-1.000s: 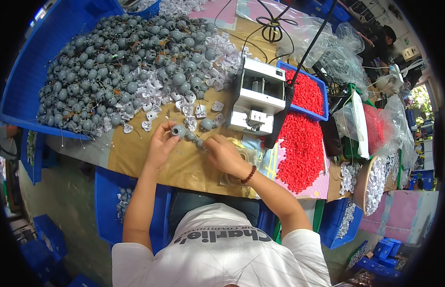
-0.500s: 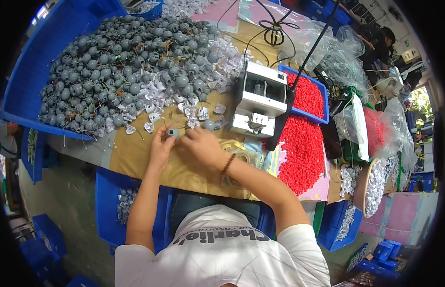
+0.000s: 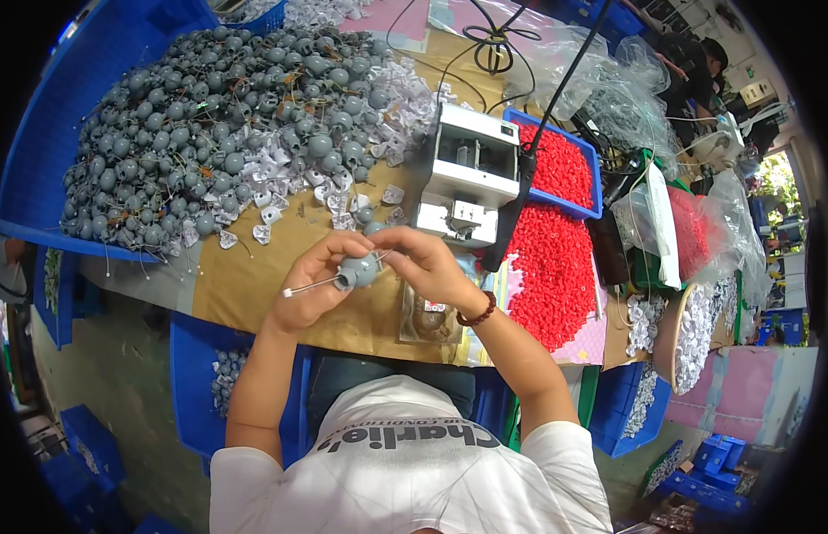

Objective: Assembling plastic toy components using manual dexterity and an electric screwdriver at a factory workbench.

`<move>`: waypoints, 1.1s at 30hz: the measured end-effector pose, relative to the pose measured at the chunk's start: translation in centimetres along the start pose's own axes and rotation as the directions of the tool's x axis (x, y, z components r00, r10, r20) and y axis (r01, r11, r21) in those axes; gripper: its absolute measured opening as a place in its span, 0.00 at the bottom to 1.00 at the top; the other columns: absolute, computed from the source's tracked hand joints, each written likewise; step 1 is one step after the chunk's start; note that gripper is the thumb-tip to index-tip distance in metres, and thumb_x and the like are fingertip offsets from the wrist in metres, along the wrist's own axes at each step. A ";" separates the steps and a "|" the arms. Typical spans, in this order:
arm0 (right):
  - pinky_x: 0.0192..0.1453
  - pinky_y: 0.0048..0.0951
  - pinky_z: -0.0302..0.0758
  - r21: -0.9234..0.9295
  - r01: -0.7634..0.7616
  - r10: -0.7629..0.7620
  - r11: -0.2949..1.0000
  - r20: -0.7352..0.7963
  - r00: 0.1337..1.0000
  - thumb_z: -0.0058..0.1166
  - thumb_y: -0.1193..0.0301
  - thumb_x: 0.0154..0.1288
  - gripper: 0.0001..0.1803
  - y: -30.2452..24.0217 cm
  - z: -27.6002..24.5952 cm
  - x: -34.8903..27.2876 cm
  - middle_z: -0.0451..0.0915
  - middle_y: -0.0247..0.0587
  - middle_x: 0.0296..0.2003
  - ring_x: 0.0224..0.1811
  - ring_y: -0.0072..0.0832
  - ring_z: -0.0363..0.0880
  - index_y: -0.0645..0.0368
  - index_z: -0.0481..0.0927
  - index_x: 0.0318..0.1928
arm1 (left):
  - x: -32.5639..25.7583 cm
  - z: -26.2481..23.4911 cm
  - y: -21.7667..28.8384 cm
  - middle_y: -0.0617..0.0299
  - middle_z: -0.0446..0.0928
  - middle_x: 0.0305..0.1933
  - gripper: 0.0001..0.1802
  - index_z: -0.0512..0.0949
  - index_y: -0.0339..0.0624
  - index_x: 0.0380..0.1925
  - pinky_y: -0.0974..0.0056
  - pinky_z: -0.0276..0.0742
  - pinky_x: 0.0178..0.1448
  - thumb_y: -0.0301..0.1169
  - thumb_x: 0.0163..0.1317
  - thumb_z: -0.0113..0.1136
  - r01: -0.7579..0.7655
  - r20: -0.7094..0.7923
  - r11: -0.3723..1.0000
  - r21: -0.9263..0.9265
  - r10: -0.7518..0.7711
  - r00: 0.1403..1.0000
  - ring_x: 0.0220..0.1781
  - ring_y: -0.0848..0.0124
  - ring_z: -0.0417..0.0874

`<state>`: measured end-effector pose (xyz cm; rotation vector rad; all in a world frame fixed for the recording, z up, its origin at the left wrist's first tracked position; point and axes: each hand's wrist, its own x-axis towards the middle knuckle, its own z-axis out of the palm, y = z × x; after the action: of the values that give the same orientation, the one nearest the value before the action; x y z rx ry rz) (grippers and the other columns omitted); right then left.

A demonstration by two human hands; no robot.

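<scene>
Above the near part of the table, my left hand (image 3: 304, 283) is closed round a grey ball-shaped plastic part (image 3: 365, 271) with an open neck. A thin wire (image 3: 312, 287) with a small white tip sticks out of that neck to the left. My right hand (image 3: 429, 269) pinches a thin piece of wire at the ball's right side, thumb and forefinger together. Just beyond my hands lie a loose grey ball (image 3: 364, 215) and several white plastic pieces (image 3: 343, 203). The large heap of grey balls with wires (image 3: 209, 133) spreads behind them.
A white machine (image 3: 468, 178) stands right of my hands, beside a heap of red pieces (image 3: 552, 276) and a blue tray (image 3: 598, 182) of them. A blue bin (image 3: 40, 169) backs the grey heap. A clear packet (image 3: 425, 322) lies under my right wrist. A person (image 3: 694, 76) is far right.
Both hands have lifted nearer to me with the grey ball. It has turned so the wire now shows from its neck, and my right fingers have closed on wire at the other side.
</scene>
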<state>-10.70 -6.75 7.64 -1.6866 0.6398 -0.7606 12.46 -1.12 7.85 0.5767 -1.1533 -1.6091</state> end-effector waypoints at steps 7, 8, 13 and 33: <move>0.45 0.21 0.79 0.229 -0.376 0.367 0.898 0.082 0.927 0.59 0.76 0.74 0.19 -0.1 -3.2 -5.9 0.85 0.34 0.44 0.41 0.16 0.81 0.63 0.79 0.63 | -2.1 0.8 -3.6 0.58 0.73 0.58 0.13 0.77 0.39 0.47 0.63 0.77 0.59 0.36 0.72 0.61 0.187 -0.006 0.899 -0.397 -0.206 0.978 0.54 0.69 0.80; 0.44 0.20 0.78 0.235 -0.405 0.392 0.884 0.101 0.915 0.61 0.76 0.73 0.18 0.4 -3.5 -7.0 0.85 0.33 0.41 0.39 0.15 0.81 0.63 0.80 0.61 | -2.6 1.0 -4.4 0.59 0.74 0.55 0.12 0.78 0.40 0.45 0.63 0.77 0.58 0.37 0.74 0.60 0.222 -0.025 0.898 -0.379 -0.250 0.968 0.53 0.70 0.80; 0.46 0.30 0.82 -0.272 -0.352 0.366 0.896 0.001 0.931 0.62 0.77 0.70 0.12 2.4 -4.0 -11.5 0.89 0.47 0.41 0.41 0.30 0.87 0.63 0.86 0.52 | -3.8 3.7 -8.5 0.60 0.77 0.46 0.05 0.79 0.42 0.38 0.61 0.75 0.57 0.26 0.65 0.66 0.273 -0.111 0.841 0.468 -0.251 0.962 0.50 0.64 0.79; 0.47 0.38 0.79 -0.836 0.111 -0.093 0.537 0.072 0.993 0.57 0.71 0.59 0.17 4.6 -0.9 -12.5 0.77 0.40 0.41 0.44 0.38 0.79 0.60 0.84 0.50 | -4.3 6.9 -10.2 0.60 0.77 0.46 0.12 0.81 0.43 0.32 0.52 0.76 0.58 0.19 0.46 0.67 -0.214 0.252 0.329 0.920 -0.075 0.965 0.54 0.54 0.75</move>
<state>-19.62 1.01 1.38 -2.6479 1.0006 -0.5192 3.72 5.70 1.01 1.0533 -2.3156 -0.7369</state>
